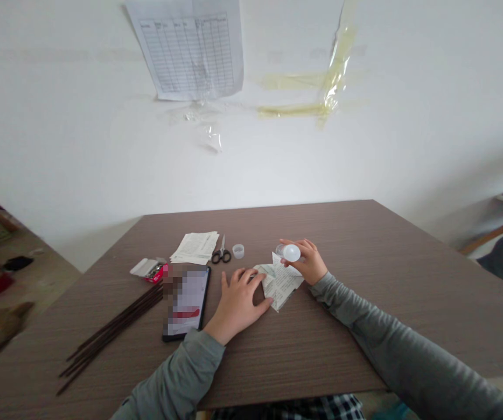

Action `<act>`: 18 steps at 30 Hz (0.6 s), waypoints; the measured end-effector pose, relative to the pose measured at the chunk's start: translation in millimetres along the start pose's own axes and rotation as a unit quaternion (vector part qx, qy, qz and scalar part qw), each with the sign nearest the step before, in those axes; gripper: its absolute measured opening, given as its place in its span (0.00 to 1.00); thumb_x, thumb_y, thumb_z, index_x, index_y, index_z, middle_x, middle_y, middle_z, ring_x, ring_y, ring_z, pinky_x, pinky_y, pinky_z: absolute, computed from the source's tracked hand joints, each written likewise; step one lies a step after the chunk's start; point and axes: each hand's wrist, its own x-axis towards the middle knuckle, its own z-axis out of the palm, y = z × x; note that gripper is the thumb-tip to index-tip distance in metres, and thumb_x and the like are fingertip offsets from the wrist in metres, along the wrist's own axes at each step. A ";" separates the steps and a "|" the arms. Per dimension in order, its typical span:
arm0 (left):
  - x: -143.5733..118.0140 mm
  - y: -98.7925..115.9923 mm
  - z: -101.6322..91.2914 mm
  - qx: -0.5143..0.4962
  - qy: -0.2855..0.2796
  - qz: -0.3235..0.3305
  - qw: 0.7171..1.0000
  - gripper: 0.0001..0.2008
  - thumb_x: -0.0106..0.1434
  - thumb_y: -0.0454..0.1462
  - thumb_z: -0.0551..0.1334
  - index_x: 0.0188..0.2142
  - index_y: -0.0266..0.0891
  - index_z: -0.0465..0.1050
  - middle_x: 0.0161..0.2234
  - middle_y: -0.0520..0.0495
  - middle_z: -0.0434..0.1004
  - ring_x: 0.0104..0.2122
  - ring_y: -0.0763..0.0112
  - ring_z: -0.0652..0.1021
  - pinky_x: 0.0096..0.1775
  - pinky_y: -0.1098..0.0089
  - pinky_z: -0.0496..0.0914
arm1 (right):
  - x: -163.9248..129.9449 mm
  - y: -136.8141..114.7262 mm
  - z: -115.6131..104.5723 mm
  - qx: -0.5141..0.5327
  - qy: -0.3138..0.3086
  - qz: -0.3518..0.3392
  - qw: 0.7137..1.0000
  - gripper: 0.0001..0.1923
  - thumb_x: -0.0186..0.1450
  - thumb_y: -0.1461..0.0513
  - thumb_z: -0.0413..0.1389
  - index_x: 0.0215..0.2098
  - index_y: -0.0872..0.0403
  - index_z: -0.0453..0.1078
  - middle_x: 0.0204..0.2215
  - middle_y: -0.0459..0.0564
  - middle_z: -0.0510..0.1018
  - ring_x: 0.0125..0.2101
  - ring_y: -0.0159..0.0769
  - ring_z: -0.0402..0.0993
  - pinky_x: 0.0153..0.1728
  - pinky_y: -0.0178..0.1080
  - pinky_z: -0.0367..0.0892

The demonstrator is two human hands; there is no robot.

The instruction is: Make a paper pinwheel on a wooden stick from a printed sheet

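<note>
Evidently mid-way: folded printed paper [280, 284] already creased into pointed shape, lies flat on wooden table [365, 280] at centre. Left hand [239, 303] pressed flat on its left edge, fingers slightly spread. Right hand [306, 261] grips small glue bottle [289, 252] over paper's top, fingers curled round it, nozzle tilted left and down. Bottle cap [238, 251] off, beside scissors [221, 254]. Gluing looks unfinished. Paper's long axis diagonal, tip toward person. Sheet stack [195, 247] unused.

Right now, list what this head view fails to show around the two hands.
- Phone screen: blurred out.
- Folded paper: print too small; left hand covers its left part.
- Small bottle in right hand: body hidden by fingers.
- Wall sheet: top cut off by frame edge.
</note>
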 end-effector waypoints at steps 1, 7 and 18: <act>-0.1 -0.2 0.1 0.000 0.001 0.001 1.000 0.30 0.82 0.47 0.77 0.80 0.56 0.86 0.83 0.37 0.84 0.85 0.25 0.75 0.86 0.08 0.58 | -0.3 -0.1 0.1 -0.012 -0.006 0.006 1.000 0.27 0.71 0.60 0.78 0.68 0.38 0.95 0.48 0.51 0.96 0.52 0.55 0.91 0.77 0.67 0.76; -1.1 2.0 -3.1 -0.006 -0.010 -0.004 1.000 0.30 0.83 0.47 0.77 0.81 0.56 0.86 0.84 0.37 0.83 0.86 0.24 0.74 0.86 0.06 0.56 | -0.3 -1.7 -1.3 -0.047 -0.031 0.079 0.995 0.35 0.72 0.66 0.69 0.74 0.35 0.92 0.51 0.51 0.97 0.56 0.56 0.93 0.76 0.65 0.75; -0.4 3.7 -5.5 -0.007 -0.020 -0.013 1.000 0.30 0.83 0.47 0.77 0.81 0.55 0.86 0.85 0.37 0.82 0.87 0.24 0.73 0.87 0.07 0.54 | 8.6 12.3 -4.6 0.060 0.032 0.080 0.994 0.26 0.80 0.58 0.65 0.74 0.43 0.91 0.61 0.56 0.98 0.57 0.59 0.96 0.67 0.61 0.88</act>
